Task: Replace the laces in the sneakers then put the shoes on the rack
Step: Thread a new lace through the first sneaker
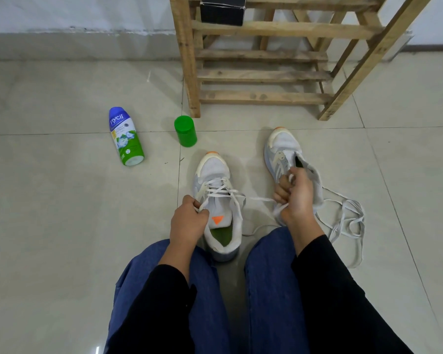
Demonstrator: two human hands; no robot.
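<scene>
Two white-and-grey sneakers stand on the tiled floor between my knees. The left sneaker [216,175] is partly laced with a white lace [225,191] crossing its eyelets. My left hand [188,218] pinches one end of that lace at the shoe's left side. My right hand [296,195] grips the other end, stretched across to the right. The right sneaker [283,149] lies behind my right hand, with no lace visible in its eyelets. A loose white lace [348,218] lies tangled on the floor to its right.
A wooden slatted shoe rack [261,75] stands ahead, with a black box [223,8] on an upper shelf. A blue-and-green powder bottle [125,136] lies on the floor at left, a green cap [185,131] beside it. A wall runs behind.
</scene>
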